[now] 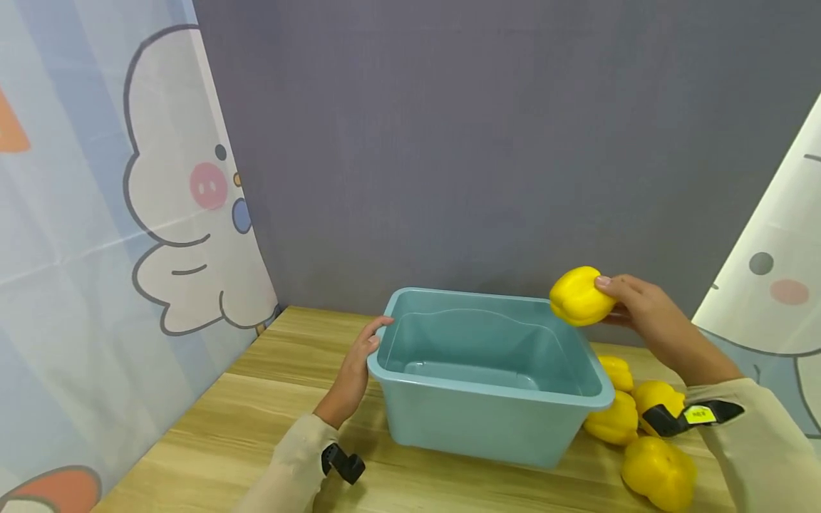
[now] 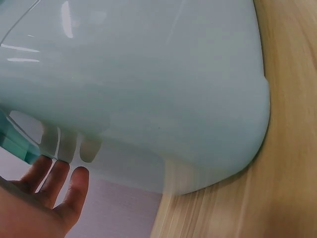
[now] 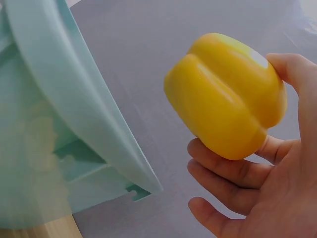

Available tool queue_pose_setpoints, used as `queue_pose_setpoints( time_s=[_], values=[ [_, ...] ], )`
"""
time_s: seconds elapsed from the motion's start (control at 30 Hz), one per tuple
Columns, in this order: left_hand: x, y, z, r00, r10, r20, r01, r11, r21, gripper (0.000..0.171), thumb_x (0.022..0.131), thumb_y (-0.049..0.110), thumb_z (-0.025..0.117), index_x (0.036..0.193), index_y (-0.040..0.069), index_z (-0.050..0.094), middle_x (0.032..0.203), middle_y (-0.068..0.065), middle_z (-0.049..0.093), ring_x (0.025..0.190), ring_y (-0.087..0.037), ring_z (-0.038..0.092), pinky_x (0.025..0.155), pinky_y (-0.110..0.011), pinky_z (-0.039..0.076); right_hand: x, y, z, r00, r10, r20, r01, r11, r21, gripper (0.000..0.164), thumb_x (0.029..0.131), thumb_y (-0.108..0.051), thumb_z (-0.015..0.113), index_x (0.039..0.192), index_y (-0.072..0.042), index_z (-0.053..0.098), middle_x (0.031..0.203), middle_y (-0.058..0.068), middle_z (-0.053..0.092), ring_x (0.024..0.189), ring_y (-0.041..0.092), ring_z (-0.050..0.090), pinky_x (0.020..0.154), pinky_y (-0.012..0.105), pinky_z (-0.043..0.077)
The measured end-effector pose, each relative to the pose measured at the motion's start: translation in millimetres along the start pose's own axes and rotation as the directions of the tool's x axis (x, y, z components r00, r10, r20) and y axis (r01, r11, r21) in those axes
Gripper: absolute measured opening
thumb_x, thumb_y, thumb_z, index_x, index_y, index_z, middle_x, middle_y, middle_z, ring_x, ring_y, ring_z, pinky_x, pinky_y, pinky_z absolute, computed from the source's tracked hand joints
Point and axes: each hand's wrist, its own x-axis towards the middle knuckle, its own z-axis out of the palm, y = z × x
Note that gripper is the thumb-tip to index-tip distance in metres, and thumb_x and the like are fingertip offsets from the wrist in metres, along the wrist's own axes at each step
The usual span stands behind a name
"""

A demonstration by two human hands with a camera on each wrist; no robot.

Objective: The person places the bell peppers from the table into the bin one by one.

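A yellow bell pepper [image 1: 580, 296] is held by my right hand [image 1: 648, 313], raised over the right back corner of a blue-green plastic bin [image 1: 481, 420]. In the right wrist view the thumb and fingers pinch the pepper [image 3: 223, 94] beside the bin's rim [image 3: 84, 94]. My left hand [image 1: 353, 367] grips the bin's left rim, and the left wrist view has several of its fingertips [image 2: 79, 186] against the outer wall. Only bare floor shows inside the bin. Several more yellow peppers [image 1: 658, 473] lie on the table to its right, some partly covered by the bin or the right arm.
The bin stands on a wood-grain table [image 1: 218, 434]. Behind it rises a grey backdrop [image 1: 474, 142], with cartoon-printed cloth [image 1: 77, 285] at the left and more such cloth at the right. Both wrists wear black straps [image 1: 343, 463].
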Motion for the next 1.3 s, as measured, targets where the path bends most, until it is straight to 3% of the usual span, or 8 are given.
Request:
queue_pose_setpoints(
  time_s=[0.23,0.53,0.73,1.3],
  values=[
    [0.6,-0.7,-0.1,1.0,0.002,0.004,-0.002,1.0,0.006,0.055,0.106,0.042,0.03,0.15,0.01,0.039,0.153,-0.008,0.036,0.134,-0.035,0.039,0.103,-0.052,0.034,10.8,-6.5,3.7,0.998,0.02,0.057,-0.018,0.999,-0.051,0.055,0.106,-0.051,0.037,0.123,-0.002,0.057,0.119,0.012,0.059,0.101,0.01,0.065,0.083,0.023,0.052],
    [1.2,-1.2,0.2,0.999,0.031,0.004,-0.031,0.999,-0.034,0.057,0.104,0.04,0.033,0.149,0.006,0.038,0.15,-0.014,0.038,0.129,-0.048,0.039,0.101,-0.06,0.035,24.9,-22.2,10.8,0.995,0.003,0.102,0.004,0.998,-0.069,0.053,0.104,-0.053,0.042,0.112,-0.004,0.061,0.111,0.014,0.06,0.101,0.023,0.061,0.085,0.027,0.052],
    [0.8,-1.2,1.9,1.0,0.031,0.0,-0.031,0.998,-0.052,0.056,0.104,0.039,0.034,0.149,0.007,0.039,0.152,-0.012,0.036,0.13,-0.046,0.037,0.101,-0.051,0.036,33.6,-29.0,18.1,0.991,0.021,0.13,-0.012,0.997,-0.072,0.052,0.103,-0.055,0.044,0.111,-0.006,0.061,0.112,0.013,0.059,0.106,0.026,0.058,0.09,0.034,0.052],
    [0.5,-1.7,0.4,1.0,0.025,-0.006,-0.025,1.0,-0.006,0.057,0.105,0.04,0.032,0.149,0.006,0.039,0.155,-0.007,0.034,0.134,-0.03,0.039,0.104,-0.052,0.032,51.2,-44.5,38.7,0.978,0.042,0.207,-0.029,0.997,-0.066,0.054,0.1,-0.057,0.048,0.115,-0.005,0.058,0.115,0.014,0.057,0.111,0.029,0.053,0.099,0.052,0.045]
  ],
)
